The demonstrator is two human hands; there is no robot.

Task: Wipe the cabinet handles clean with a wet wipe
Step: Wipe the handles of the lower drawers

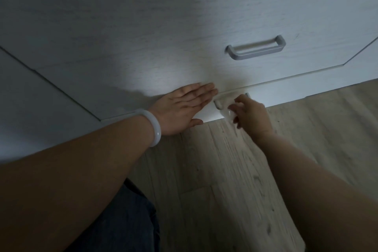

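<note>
dim — central light patch, edges warped

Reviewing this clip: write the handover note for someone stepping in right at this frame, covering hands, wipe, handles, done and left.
Left hand: flat, fingers straight, pressed on the cabinet front beside the lower handle.
Right hand: pinches the wet wipe, which is bunched on the lower handle near the floor.
Upper handle: bare, no hand near it; whether it is already clean cannot be told.
Done: the wipe is on the lower handle.
Left: finish that handle along its length, then check or wipe the upper one.
</note>
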